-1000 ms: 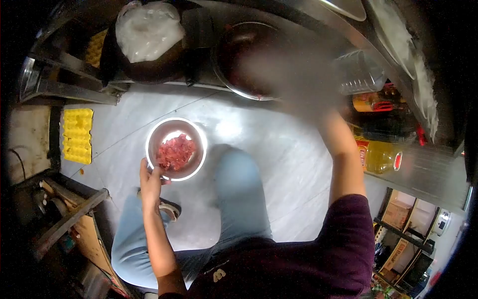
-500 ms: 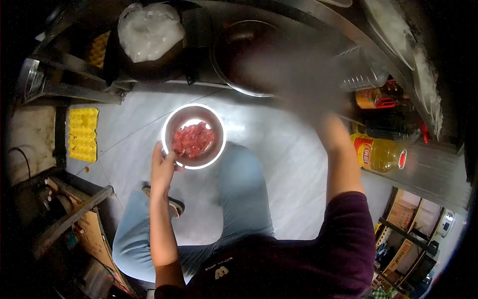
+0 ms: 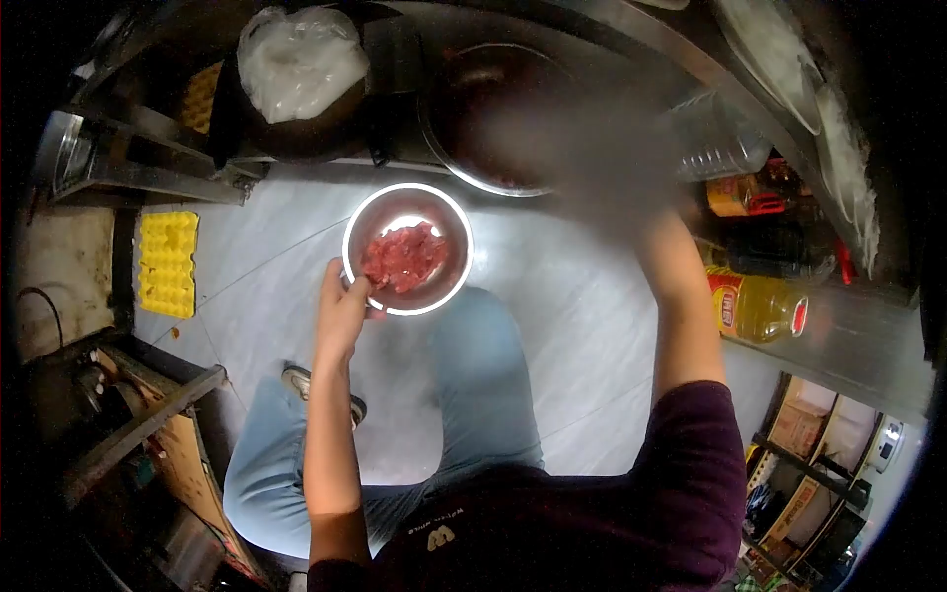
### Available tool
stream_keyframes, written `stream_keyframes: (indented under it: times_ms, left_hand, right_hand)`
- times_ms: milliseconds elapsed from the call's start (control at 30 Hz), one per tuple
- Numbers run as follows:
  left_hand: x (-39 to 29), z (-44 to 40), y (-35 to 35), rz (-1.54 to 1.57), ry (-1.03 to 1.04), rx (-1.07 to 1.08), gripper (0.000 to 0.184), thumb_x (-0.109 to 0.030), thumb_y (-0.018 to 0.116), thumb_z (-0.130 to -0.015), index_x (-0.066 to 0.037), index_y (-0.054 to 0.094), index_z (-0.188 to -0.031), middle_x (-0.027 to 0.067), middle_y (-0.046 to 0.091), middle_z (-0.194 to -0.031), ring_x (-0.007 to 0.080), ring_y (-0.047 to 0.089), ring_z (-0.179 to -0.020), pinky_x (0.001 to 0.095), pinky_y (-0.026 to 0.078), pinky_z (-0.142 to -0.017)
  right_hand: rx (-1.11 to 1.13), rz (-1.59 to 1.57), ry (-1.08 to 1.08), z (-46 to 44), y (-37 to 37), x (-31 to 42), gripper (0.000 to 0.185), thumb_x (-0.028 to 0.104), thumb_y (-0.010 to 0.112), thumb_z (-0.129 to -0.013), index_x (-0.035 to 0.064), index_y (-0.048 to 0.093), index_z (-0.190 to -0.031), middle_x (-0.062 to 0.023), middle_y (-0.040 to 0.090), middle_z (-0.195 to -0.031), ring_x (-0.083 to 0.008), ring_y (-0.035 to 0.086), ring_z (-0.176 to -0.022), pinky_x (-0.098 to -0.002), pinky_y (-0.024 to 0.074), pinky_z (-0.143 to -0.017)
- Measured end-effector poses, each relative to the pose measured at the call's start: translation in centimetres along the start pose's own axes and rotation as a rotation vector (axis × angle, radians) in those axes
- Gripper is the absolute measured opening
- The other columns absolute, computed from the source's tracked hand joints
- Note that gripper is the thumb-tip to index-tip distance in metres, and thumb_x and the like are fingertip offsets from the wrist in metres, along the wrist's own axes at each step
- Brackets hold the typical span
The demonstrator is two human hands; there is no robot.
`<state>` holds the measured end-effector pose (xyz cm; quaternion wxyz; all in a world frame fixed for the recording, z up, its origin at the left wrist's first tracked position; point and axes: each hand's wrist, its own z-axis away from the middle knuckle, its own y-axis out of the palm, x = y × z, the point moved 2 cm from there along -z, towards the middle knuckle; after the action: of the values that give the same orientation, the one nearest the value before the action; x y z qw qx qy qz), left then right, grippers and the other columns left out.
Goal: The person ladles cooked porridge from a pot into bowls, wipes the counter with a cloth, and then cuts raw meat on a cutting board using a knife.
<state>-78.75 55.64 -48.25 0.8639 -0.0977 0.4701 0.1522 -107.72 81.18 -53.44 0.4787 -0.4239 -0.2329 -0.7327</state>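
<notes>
My left hand (image 3: 345, 308) is closed on the lower left rim of a round metal bowl (image 3: 459, 286), thumb over the edge. Pieces of raw red meat (image 3: 404, 257) lie in it, and it hangs over the grey floor. My right arm reaches forward to the right. A grey blurred patch covers my right hand (image 3: 631, 187), so its fingers and anything in them are hidden. Nearest to that patch is a large round metal basin (image 3: 469, 181) on the low shelf, dark inside; its contents are hard to make out.
A white plastic bag (image 3: 301, 64) sits in a dark container at the back left. On the floor lies a yellow egg tray (image 3: 168, 264). A bottle of yellow oil (image 3: 760, 306) lies at the right, near a clear plastic container (image 3: 725, 138). A shelf rack (image 3: 809, 474) stands lower right.
My left hand has moved the bowl of meat slightly right and forward. My right arm has shifted only a little; its hand stays covered by the blur.
</notes>
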Motion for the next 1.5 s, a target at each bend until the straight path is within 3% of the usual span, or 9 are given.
stream_keyframes:
  times_ms: [233, 367, 400, 600, 700, 767, 867, 1000, 1500]
  left_hand:
    - [-0.1, -2.7, 3.0, -0.034, 0.037, 0.034, 0.032, -0.009, 0.045, -0.082, 0.000, 0.042, -0.112, 0.0113, 0.057, -0.083, 0.0160, 0.057, -0.064, 0.0267, 0.051, -0.050]
    - [-1.5, -2.1, 3.5, 0.061, 0.032, 0.034, 0.027, -0.007, 0.046, -0.084, 0.003, 0.041, -0.108, 0.0108, 0.054, -0.076, 0.0150, 0.056, -0.057, 0.0240, 0.048, -0.046]
    - [-1.7, -2.1, 3.6, 0.045, 0.034, 0.020, 0.027, -0.007, 0.045, -0.084, 0.003, 0.041, -0.108, 0.0109, 0.054, -0.076, 0.0150, 0.056, -0.057, 0.0241, 0.048, -0.046]
    - [-1.3, -1.8, 2.7, -0.005, 0.024, 0.013, 0.036, -0.008, 0.044, -0.082, 0.004, 0.039, -0.116, 0.0125, 0.057, -0.086, 0.0154, 0.058, -0.065, 0.0258, 0.051, -0.050]
    - [-1.7, -1.5, 2.8, -0.002, 0.038, 0.006, 0.035, -0.008, 0.044, -0.082, 0.002, 0.041, -0.116, 0.0120, 0.056, -0.086, 0.0152, 0.058, -0.066, 0.0248, 0.051, -0.050]
    - [-1.8, -1.4, 2.7, -0.024, 0.035, 0.000, 0.034, -0.008, 0.044, -0.081, 0.000, 0.042, -0.114, 0.0114, 0.056, -0.085, 0.0152, 0.058, -0.065, 0.0240, 0.050, -0.050]
    - [-1.7, -1.4, 2.8, -0.008, 0.014, -0.037, 0.025, -0.006, 0.045, -0.080, 0.002, 0.045, -0.104, 0.0097, 0.055, -0.077, 0.0148, 0.057, -0.059, 0.0244, 0.050, -0.048]
    - [-1.5, -1.2, 2.9, 0.011, -0.018, -0.050, 0.025, -0.004, 0.045, -0.079, 0.003, 0.046, -0.103, 0.0099, 0.052, -0.076, 0.0138, 0.054, -0.057, 0.0246, 0.050, -0.047]
    - [-0.5, -1.7, 2.7, -0.028, 0.002, 0.013, 0.032, -0.007, 0.044, -0.079, 0.002, 0.044, -0.110, 0.0117, 0.054, -0.085, 0.0166, 0.057, -0.066, 0.0253, 0.052, -0.049]
  right_hand:
    - [0.056, 0.087, -0.224, 6.5, 7.9, 13.1, 0.026, 0.022, 0.062, -0.080, 0.0059, 0.060, -0.100, -0.0001, 0.060, -0.076, -0.0062, 0.051, -0.063, -0.0215, 0.0440, -0.055]
    - [-0.085, 0.852, -0.672, 4.6, 15.1, 12.0, 0.025, 0.010, 0.062, -0.073, 0.0044, 0.060, -0.098, -0.0083, 0.060, -0.079, -0.0255, 0.060, -0.075, -0.0331, 0.0480, -0.067]
    - [-0.141, 0.926, -0.564, 4.8, 15.8, 11.9, 0.022, 0.008, 0.061, -0.072, 0.0054, 0.062, -0.094, -0.0122, 0.059, -0.079, -0.0318, 0.058, -0.082, -0.0348, 0.0476, -0.071]
    - [-0.395, 0.399, -0.450, 3.8, 6.8, 7.9, 0.021, 0.021, 0.054, -0.084, 0.0040, 0.061, -0.094, -0.0122, 0.062, -0.091, -0.0212, 0.058, -0.084, -0.0326, 0.0454, -0.077]
    - [-0.481, 1.015, -0.083, 2.3, 0.2, 0.9, 0.021, 0.014, 0.054, -0.077, 0.0027, 0.062, -0.093, -0.0178, 0.061, -0.094, -0.0337, 0.057, -0.084, -0.0422, 0.0449, -0.077]
    - [-0.649, 1.250, -0.206, 2.1, -3.0, -5.4, 0.023, 0.012, 0.052, -0.077, 0.0011, 0.062, -0.095, -0.0208, 0.059, -0.097, -0.0353, 0.056, -0.088, -0.0446, 0.0443, -0.078]
    - [-0.789, 1.350, -0.016, 1.2, -2.7, -8.3, 0.028, 0.014, 0.049, -0.080, -0.0002, 0.059, -0.102, -0.0231, 0.057, -0.103, -0.0377, 0.054, -0.093, -0.0462, 0.0431, -0.082]
    - [-1.019, 1.172, -0.111, -1.5, -2.9, -11.9, 0.033, 0.018, 0.046, -0.084, 0.0009, 0.054, -0.112, -0.0237, 0.053, -0.111, -0.0389, 0.051, -0.100, -0.0465, 0.0413, -0.086]
    - [-0.798, 0.784, -0.042, 3.6, -3.9, -9.4, 0.027, 0.027, 0.056, -0.082, 0.0051, 0.059, -0.098, -0.0102, 0.058, -0.089, -0.0224, 0.052, -0.076, -0.0326, 0.0407, -0.066]
